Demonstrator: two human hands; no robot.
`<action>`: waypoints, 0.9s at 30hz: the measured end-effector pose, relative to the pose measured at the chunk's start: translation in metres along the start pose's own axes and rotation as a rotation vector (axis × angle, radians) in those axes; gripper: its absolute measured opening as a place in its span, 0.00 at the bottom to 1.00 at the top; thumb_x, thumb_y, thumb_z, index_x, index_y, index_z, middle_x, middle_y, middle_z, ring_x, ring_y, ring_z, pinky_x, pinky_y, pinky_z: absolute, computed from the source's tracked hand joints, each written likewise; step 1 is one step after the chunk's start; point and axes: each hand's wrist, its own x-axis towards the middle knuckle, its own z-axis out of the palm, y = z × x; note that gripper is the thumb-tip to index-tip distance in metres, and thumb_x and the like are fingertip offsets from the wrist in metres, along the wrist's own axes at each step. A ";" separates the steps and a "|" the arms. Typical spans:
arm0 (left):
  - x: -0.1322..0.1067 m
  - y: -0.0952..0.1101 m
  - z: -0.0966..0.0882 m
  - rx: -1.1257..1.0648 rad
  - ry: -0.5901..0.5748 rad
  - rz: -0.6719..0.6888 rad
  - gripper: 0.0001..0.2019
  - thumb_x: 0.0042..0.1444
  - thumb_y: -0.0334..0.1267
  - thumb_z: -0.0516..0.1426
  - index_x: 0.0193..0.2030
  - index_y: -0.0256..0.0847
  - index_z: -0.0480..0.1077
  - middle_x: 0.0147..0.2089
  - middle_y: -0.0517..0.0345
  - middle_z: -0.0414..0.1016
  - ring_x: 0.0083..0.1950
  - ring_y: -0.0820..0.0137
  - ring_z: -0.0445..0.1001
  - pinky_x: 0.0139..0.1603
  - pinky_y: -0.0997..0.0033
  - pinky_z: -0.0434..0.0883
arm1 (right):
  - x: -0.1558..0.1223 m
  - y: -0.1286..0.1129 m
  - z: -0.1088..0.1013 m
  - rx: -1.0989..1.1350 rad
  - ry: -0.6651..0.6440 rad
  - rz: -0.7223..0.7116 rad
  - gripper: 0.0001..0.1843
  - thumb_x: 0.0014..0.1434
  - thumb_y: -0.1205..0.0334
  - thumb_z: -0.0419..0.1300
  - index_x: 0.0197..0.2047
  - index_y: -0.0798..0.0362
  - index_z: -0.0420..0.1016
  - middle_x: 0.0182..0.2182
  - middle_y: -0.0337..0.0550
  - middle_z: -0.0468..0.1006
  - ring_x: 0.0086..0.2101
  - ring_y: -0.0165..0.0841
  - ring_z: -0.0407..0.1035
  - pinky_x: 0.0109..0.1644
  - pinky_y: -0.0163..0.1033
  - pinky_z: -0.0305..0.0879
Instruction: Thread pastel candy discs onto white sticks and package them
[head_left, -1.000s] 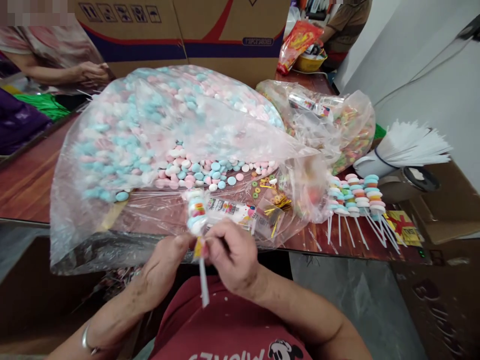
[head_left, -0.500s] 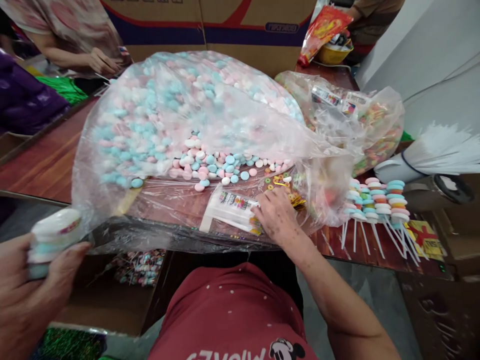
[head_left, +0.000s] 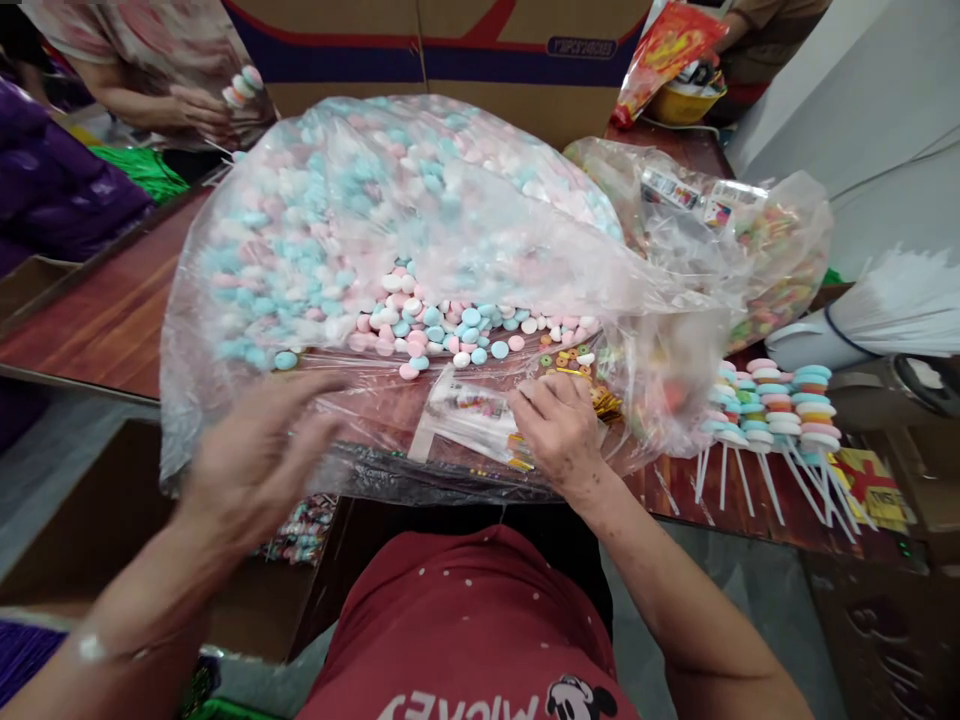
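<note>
A big clear plastic bag (head_left: pixel 375 210) of pink, blue and white candy discs lies on the wooden table (head_left: pixel 112 320). Loose discs (head_left: pixel 450 335) spill at its mouth. My right hand (head_left: pixel 559 425) rests, fingers curled, on a stack of small clear printed wrapper bags (head_left: pixel 469 415) beside gold twist ties (head_left: pixel 596 400); what it pinches is hidden. My left hand (head_left: pixel 255 455) is blurred in the air in front of the bag's near edge, fingers spread, holding nothing.
Finished candy sticks (head_left: pixel 772 420) lie at the right, beside a bundle of white sticks (head_left: pixel 885 310). A second bag of coloured ring candy (head_left: pixel 750 260) sits behind. A cardboard box of wrapped candy sticks (head_left: pixel 300 525) stands below the table edge. Another person's hands (head_left: pixel 195 105) work at far left.
My left hand carried the wrapped candy stick off to the left, let it go and now swings back empty towards the bag. My right hand moved onto the wrapper bags and stays there.
</note>
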 end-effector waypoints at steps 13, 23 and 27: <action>0.038 -0.025 0.112 0.160 -0.815 -0.051 0.09 0.53 0.40 0.58 0.27 0.37 0.66 0.24 0.66 0.61 0.26 0.76 0.59 0.26 0.76 0.57 | -0.029 0.007 -0.018 0.795 0.046 0.515 0.22 0.59 0.57 0.60 0.56 0.51 0.66 0.45 0.47 0.75 0.39 0.34 0.70 0.43 0.40 0.68; 0.031 -0.030 0.113 0.183 -0.792 0.111 0.12 0.58 0.41 0.55 0.26 0.38 0.66 0.21 0.66 0.61 0.23 0.77 0.58 0.23 0.77 0.57 | -0.031 0.005 -0.016 1.182 -0.105 0.667 0.08 0.59 0.58 0.58 0.36 0.52 0.74 0.28 0.35 0.73 0.29 0.28 0.66 0.35 0.33 0.62; 0.028 -0.035 0.110 0.305 -0.740 0.266 0.14 0.60 0.41 0.53 0.26 0.38 0.67 0.20 0.66 0.62 0.22 0.77 0.60 0.23 0.77 0.57 | -0.031 0.002 -0.016 0.919 -0.005 0.526 0.14 0.65 0.56 0.53 0.30 0.52 0.70 0.26 0.37 0.70 0.29 0.28 0.64 0.35 0.34 0.60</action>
